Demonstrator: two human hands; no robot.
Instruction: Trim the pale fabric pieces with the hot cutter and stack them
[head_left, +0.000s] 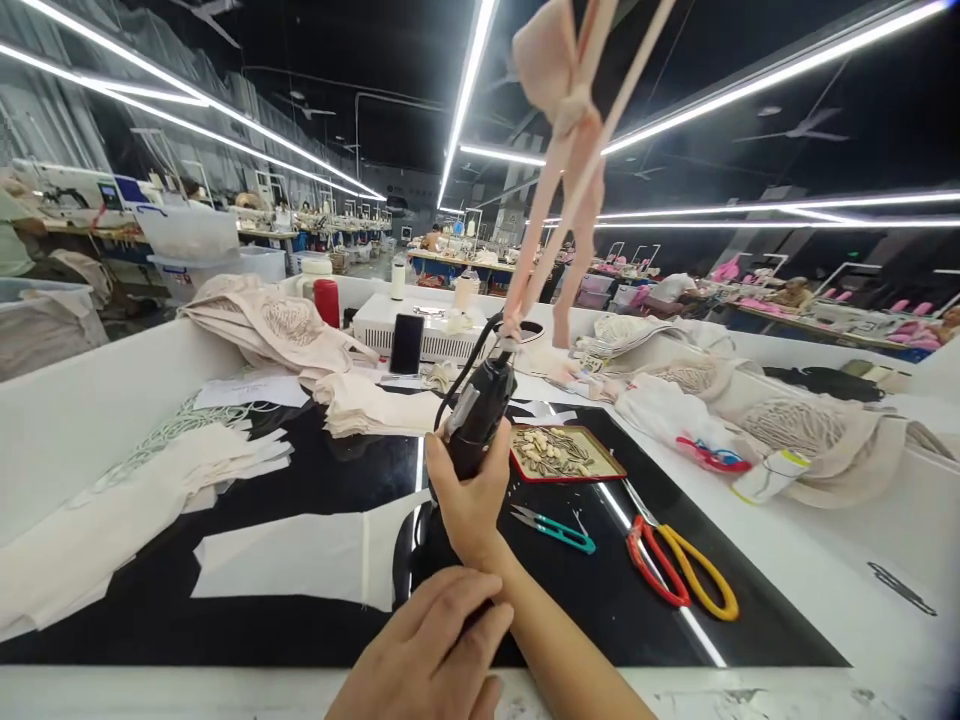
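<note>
The black handheld tool [478, 412] stands nearly upright, its long axis tilted a little to the right at the top, w/ the tip up against the lower ends of the pink garment straps [559, 215]. Those straps hang from above, out of frame at the top, so the work lies straight up and slightly right of the grip. A black cord [461, 375] loops off the tool's upper left side.

The right hand [471, 505] is wrapped round the lower body of the tool, fingers closed on it, thumb on the near side; forearm runs down-right toward the frame's bottom edge. The left hand [429, 650] is lower and nearer the camera, lying flat w/ fingers loosely together on the black tabletop [300, 480], holding nothing that shows. So the right hand is the one nearer the straps.

Just right of the grip: a red tray [566, 452] of small pale pieces, then teal thread snips [555, 528], then red-and-yellow scissors [679, 565] further right. Left of the grip: pale cut fabric pieces [289, 555] flat on the table. Beyond it: a phone [406, 343] stood up and a red cup [326, 302].
</note>
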